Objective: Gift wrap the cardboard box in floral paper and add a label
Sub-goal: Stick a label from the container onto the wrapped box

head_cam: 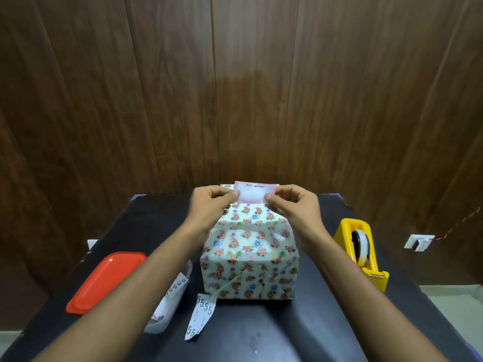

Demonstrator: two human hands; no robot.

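The box (248,254), wrapped in white floral paper, stands in the middle of the black table (300,330). Above its far top edge I hold a small white label (254,192) with a pink border and some writing along its top. My left hand (211,202) pinches the label's left end. My right hand (292,202) pinches its right end. The label hangs just over the box top; whether it touches the paper I cannot tell.
A yellow tape dispenser (362,252) stands to the right of the box. At the left lie a red lid (104,280) and a clear plastic tub (170,304) holding paper slips. A printed backing strip (200,320) lies in front of the box. A wooden wall rises behind the table.
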